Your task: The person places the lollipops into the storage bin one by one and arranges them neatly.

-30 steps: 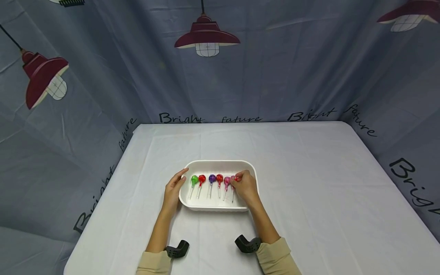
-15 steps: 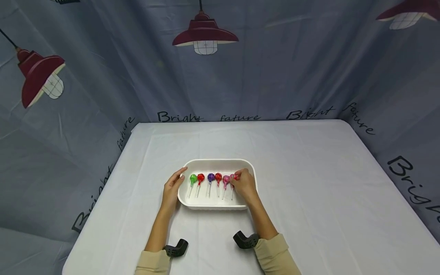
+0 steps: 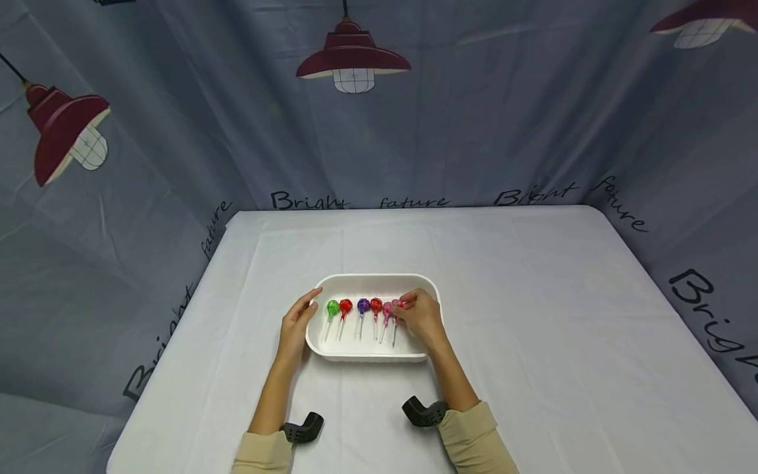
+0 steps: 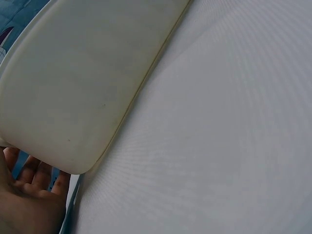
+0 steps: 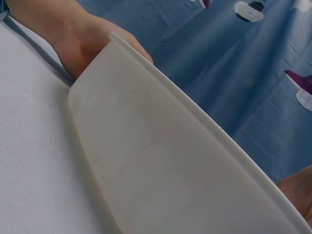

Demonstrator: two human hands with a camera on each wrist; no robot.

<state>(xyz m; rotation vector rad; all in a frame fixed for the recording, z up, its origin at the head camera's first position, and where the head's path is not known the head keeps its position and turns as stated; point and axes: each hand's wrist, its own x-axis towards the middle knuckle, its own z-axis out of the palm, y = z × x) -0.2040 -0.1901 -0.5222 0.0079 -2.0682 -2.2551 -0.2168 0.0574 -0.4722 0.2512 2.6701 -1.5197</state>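
Two hands at a white tray of lollipops on a white-covered table.

The white tray [image 3: 374, 283] sits at the middle of the table [image 3: 533, 316]. Inside it, wrapped lollipops lie side by side in a row, sticks pointing toward the person: a green lollipop [image 3: 332, 307], a red lollipop [image 3: 345, 306], a purple lollipop [image 3: 363, 306], another red one [image 3: 376, 305] and a pink lollipop [image 3: 387, 309]. The right hand [image 3: 420, 318] reaches into the tray's right end, its fingertips pinching the last lollipop [image 3: 397, 305], just beside the pink one. The left hand [image 3: 297, 327] rests against the tray's outer left edge, fingers relaxed and nearly straight, holding nothing. Both sleeves are beige. A blue curtain [image 3: 177, 131] printed with dark red lamps hangs behind.
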